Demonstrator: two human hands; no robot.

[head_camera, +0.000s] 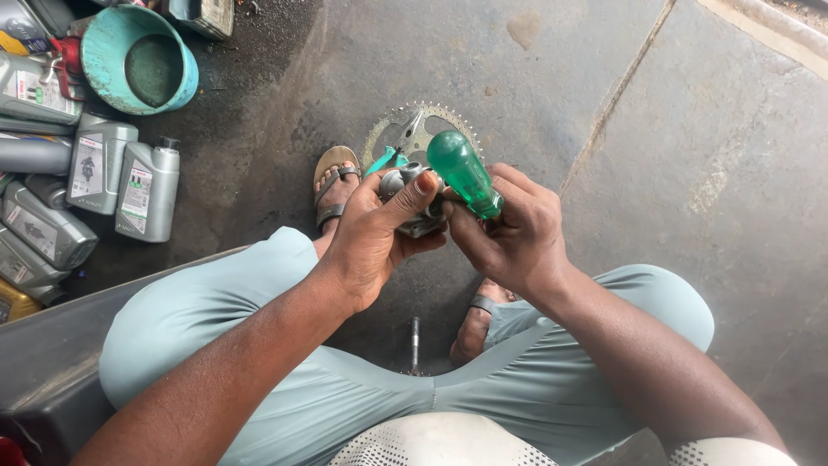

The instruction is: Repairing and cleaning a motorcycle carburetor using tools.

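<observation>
The floor [690, 155] is rough grey stone slab, split by a seam that runs diagonally up toward the far right, and it darkens to an oily black stain toward the upper left. The person sits low with knees spread, in pale blue-green trousers, sandalled feet planted on the stone.

Along the left edge stands a cluster of grey plastic oil bottles [148, 192], squat and rectangular with moulded handles and dark caps, each with a pale label on its face; more lie tipped on their sides behind them, and a yellow container [12, 302] peeks in at the lower left. Above them sits a worn turquoise bowl [142, 59], grimy inside.

Between the feet a toothed sprocket [448, 116] lies flat on the floor, with teal-handled pliers [398, 142] resting across it. A short metal rod [415, 341] lies nearer the person.

The left hand [371, 242] is wrapped tight around a small grey metal part [412, 194], held just above the sprocket between the knees. The right hand [517, 229] is closed on a screwdriver with a translucent green handle [463, 171], the handle sticking up and away, its tip hidden against the part
</observation>
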